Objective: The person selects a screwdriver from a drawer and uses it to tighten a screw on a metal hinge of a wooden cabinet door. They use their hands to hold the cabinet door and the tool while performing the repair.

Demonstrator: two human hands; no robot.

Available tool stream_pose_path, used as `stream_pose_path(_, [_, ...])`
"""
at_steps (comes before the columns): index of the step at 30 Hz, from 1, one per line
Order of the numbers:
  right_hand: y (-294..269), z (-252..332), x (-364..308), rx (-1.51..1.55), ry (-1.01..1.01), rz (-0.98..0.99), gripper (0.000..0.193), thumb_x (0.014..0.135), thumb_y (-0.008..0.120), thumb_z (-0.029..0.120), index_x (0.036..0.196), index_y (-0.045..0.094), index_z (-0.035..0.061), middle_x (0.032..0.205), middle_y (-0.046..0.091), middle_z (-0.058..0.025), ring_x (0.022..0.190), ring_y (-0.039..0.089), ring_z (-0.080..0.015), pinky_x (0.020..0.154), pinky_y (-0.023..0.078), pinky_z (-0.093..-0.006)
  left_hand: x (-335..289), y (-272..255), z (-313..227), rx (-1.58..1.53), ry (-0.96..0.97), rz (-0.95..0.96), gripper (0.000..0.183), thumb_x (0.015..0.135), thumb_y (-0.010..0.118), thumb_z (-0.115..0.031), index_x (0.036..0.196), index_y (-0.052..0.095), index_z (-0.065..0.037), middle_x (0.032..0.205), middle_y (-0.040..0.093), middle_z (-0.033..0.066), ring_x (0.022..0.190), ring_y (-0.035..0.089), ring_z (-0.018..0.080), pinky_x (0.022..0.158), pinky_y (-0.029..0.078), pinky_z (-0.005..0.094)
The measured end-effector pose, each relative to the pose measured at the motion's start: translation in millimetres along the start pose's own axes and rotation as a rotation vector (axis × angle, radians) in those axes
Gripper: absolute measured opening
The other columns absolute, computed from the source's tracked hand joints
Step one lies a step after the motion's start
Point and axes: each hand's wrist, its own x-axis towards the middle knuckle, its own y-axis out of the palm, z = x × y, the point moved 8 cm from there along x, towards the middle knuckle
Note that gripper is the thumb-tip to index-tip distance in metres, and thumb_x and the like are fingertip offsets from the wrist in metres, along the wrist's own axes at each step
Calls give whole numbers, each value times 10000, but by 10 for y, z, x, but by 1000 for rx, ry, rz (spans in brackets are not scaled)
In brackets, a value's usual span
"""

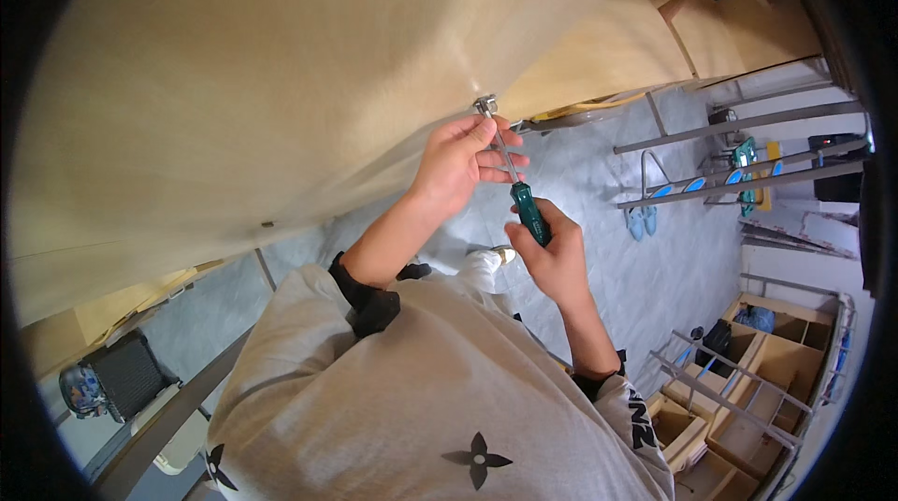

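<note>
A screwdriver (528, 212) with a dark green handle and a long metal shaft points up and slightly left. Its handle sits in my right hand (565, 258), whose thumb and fingers are closed round the lower end. Higher up, my left hand (453, 167) has its thumb and forefinger about the shaft, the other fingers loosely stretched past it. The tip meets a small silver metal fitting (485, 104) at the edge of a large pale wooden panel (281, 80). My fingertips are just below this fitting; its exact kind is too small to tell.
The panel fills the upper left, with wooden compartments (730, 33) at the upper right. Metal bed frames and ladders (739, 127) stand at right, near blue slippers (642, 221) on the grey floor (599, 164). Wooden drawers (776, 370) lie lower right; a dark chair (126, 379) is lower left.
</note>
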Motion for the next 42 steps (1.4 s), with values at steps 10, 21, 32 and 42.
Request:
stream_pose_path(10, [577,-33,-269,1781,745,570,399,928,464,291,1181,466,-18,660,439,-42,370,325,-54,293,275,-177,-3,-66,-24,-1,-44,28,263,926,497,-236,1013,543,8,962,612,144,831,639,308,691,542,462])
stream_pose_path(21, [146,56,-65,-125,67,108,383,820,603,169,1122,493,-39,655,572,-157,424,524,-231,416,420,-342,-32,-61,-92,-11,-97,-35,309,943,455,-277,993,539,16,951,612,167,870,626,328,756,528,476])
stream_pose_path(32, [423,-192,-592,1444,712,343,394,894,556,273,1133,486,-32,662,461,-56,403,380,-95,356,327,-195,-10,-15,-65,-87,-84,38,280,932,481,-244,995,546,21,965,617,173,902,618,316,807,511,492])
stream_pose_path(42, [433,-197,-585,1290,550,184,523,876,557,369,1211,464,-22,670,489,-37,427,386,-115,418,336,-247,-41,6,-74,36,-20,4,225,903,536,-175,1008,544,24,961,621,171,878,631,306,750,538,439])
